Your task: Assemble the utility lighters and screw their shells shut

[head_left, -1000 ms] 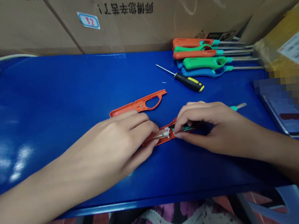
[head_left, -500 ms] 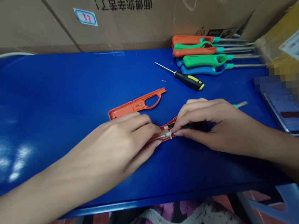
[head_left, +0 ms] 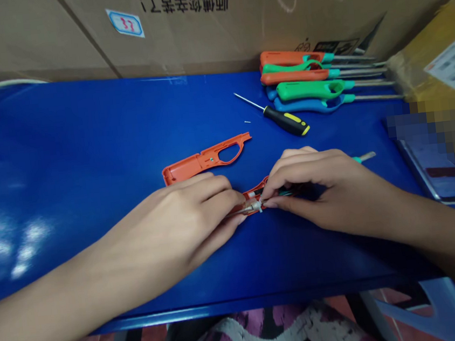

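Note:
An opened orange stick lighter [head_left: 250, 195] lies across the blue table between my hands, its inner parts showing. My left hand [head_left: 199, 211] is closed round its handle end, and the fingers cover most of that half. Thumb and forefinger of my right hand [head_left: 313, 180] pinch at the middle of the lighter, beside a small whitish valve piece [head_left: 257, 206]; what exactly lies between those fingertips is hidden. The lighter's metal nozzle tip [head_left: 368, 155] pokes out past my right hand. Just beyond my left hand rests the loose orange half shell [head_left: 189, 168], hollow side up.
A black and yellow screwdriver [head_left: 287, 121] lies behind my right hand, with a tiny screw [head_left: 247, 121] near its shaft. Several stick lighters [head_left: 308, 90] are piled at the back right. A phone [head_left: 438, 164] is at the right; a cardboard box [head_left: 197, 38] stands along the back.
Both hands stay at the lighter in nearly the same pinch, with the right fingers shifted only slightly. The whole view has moved a little.

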`<state>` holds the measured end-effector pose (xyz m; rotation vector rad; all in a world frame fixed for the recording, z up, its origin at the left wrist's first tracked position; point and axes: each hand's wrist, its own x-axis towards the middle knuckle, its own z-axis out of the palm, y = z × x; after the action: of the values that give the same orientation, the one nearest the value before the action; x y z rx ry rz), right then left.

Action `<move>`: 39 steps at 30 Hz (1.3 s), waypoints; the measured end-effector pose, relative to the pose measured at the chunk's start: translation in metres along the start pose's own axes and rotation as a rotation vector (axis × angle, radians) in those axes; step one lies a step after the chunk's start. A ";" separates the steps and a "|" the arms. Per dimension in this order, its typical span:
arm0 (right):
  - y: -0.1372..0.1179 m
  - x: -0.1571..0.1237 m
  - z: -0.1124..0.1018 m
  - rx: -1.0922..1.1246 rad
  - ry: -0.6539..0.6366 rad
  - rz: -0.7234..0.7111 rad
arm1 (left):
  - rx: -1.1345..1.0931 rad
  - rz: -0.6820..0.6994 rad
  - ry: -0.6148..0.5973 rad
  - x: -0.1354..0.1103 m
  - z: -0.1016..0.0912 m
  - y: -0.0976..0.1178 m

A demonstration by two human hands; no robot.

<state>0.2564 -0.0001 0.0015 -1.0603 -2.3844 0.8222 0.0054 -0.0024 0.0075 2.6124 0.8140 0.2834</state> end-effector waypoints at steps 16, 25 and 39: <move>0.000 -0.001 0.000 -0.002 0.002 -0.004 | -0.017 0.016 0.020 0.000 0.005 -0.003; -0.001 0.000 -0.002 -0.010 -0.013 0.003 | -0.017 0.022 0.003 0.001 0.005 -0.003; 0.002 0.000 0.000 -0.022 -0.006 -0.071 | -0.020 0.033 0.049 0.001 0.006 -0.004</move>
<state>0.2576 0.0005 0.0004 -0.9762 -2.4270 0.7772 0.0059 -0.0007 0.0002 2.6116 0.7807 0.3644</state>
